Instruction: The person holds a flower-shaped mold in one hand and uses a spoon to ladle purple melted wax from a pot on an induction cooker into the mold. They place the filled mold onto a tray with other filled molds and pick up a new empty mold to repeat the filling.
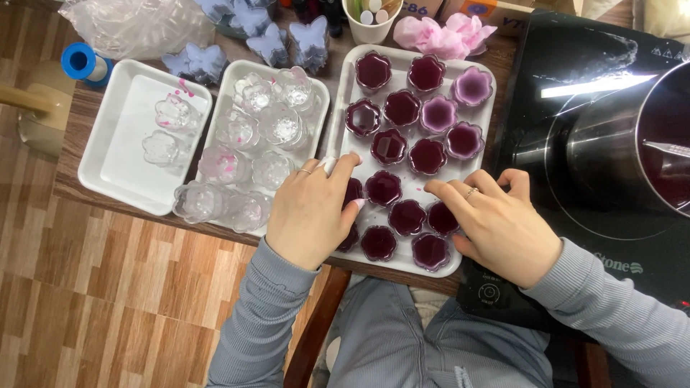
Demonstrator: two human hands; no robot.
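- The white tray (pixel 343 93) on the right holds flower-shaped clear cups filled with dark purple liquid (pixel 401 108), set in close rows; the tight packing appears to keep them upright and level on the flat base.
- Three cups near the tray's far right corner show a paler purple (pixel 472 85); the rest are deep wine-coloured.
- The left hand (pixel 310 212) lies palm-down over the near left part of this tray, fingers loosely curved and together, covering one or two filled cups (pixel 352 192). Whether the fingertips pinch a cup cannot be told, since the hand hides the contact.
- The right hand (pixel 503 230) lies palm-down at the near right edge, fingers slightly spread and pointing left, fingertips at or just touching a filled cup (pixel 440 217). It grips nothing visible.
- Both forearms, in grey ribbed sleeves, enter from the bottom and converge on the near row.
- The middle tray (pixel 228 79) holds empty clear cups (pixel 279 123), stacked loosely; some overhang its near edge.
- The left tray (pixel 118 86) holds two empty cups with pink specks.
- A steel pot of dark liquid (pixel 647 136) stands on the black cooktop (pixel 553 57), just beside the filled tray.
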